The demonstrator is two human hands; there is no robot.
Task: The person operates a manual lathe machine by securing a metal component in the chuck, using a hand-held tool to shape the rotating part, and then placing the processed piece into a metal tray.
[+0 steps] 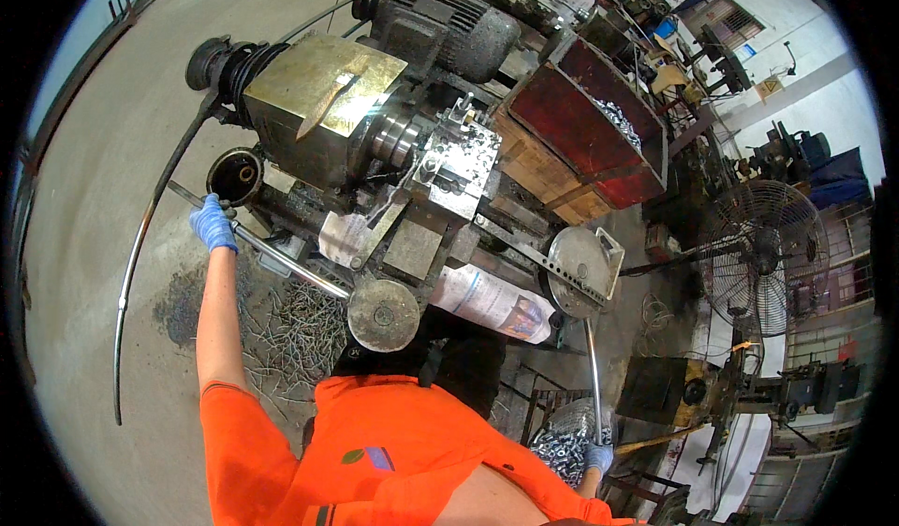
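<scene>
My left hand (213, 224), in a blue glove, is closed round the outer part of a long metal lever (295, 269). That lever slants down to a round grey hub (384, 315) in front of my body. Low on the right, my right hand (597, 456), also gloved, is closed at the lower end of a second shiny lever (593, 367). This one hangs from a round plate (579, 269) at the machine's right end. Between the two levers is a lathe-like machine, with a bright spindle (393, 140) facing a metal tool slide (464, 166).
A red bin (590, 124) holding small metal parts stands behind the slide. By my right hand is a basket of metal pieces (562, 446). Metal shavings (295, 339) cover the floor at left. A large fan (768, 259) stands right; a dark hose (150, 217) hangs left.
</scene>
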